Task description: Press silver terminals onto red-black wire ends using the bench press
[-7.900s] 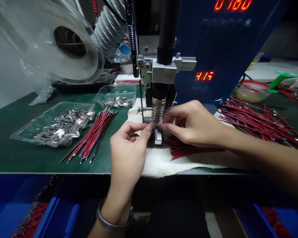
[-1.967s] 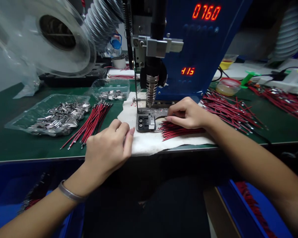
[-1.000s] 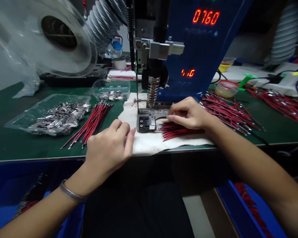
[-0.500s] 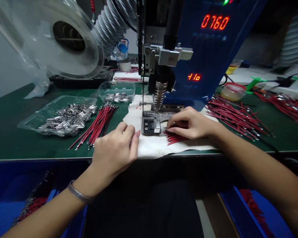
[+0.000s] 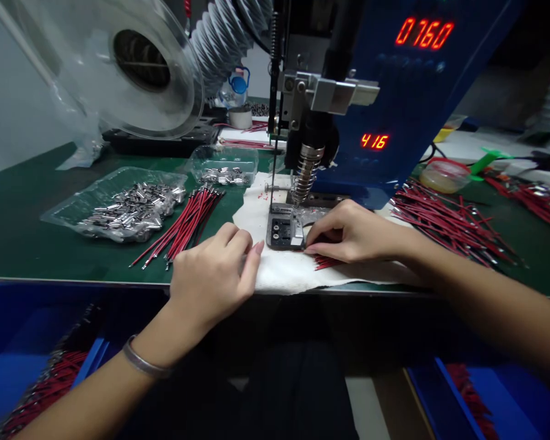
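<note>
Nearest, smooth blue plastic bins [image 5: 9, 348] sit below the bench edge, the left one holding a loose heap of red wires. A flat, dull metal bangle [image 5: 142, 362] circles the wrist of the left hand [image 5: 213, 269], which is at the front edge of the green bench top [image 5: 18, 220], fingers curled in and thumb laid alongside; I cannot tell whether they grasp anything. Just beside it lies an off-white ribbed cloth [image 5: 284, 269] with a ragged front edge. The right hand [image 5: 355, 235] is over that cloth, thumb and forefinger tips close together beside a dark, squarish metal fixture [image 5: 282, 233] with round screw heads and a pale block; whether they pinch a wire cannot be made out. Thin red wires [image 5: 324, 263] lie on the cloth under this hand, just right of the fixture. Farther left, a sheaf of straight wires [image 5: 187, 223] fans out beside a clear, crinkled plastic tray [image 5: 68, 212] of shiny tubular metal parts [image 5: 135, 208]; on the right spreads a tangled wire pile [image 5: 444, 226]. Above the fixture slants a coil-ringed metal tip [image 5: 309, 171], before a blue machine housing [image 5: 380, 174] reading 0760 and 416. Behind stand a translucent reel [image 5: 96, 67] and a pleated grey hose [image 5: 229, 36]. The right hand covers most of its wires, the left palm faces away, reel, hose and housing are cut off above, and the right bin's contents look dim and blurred.
</note>
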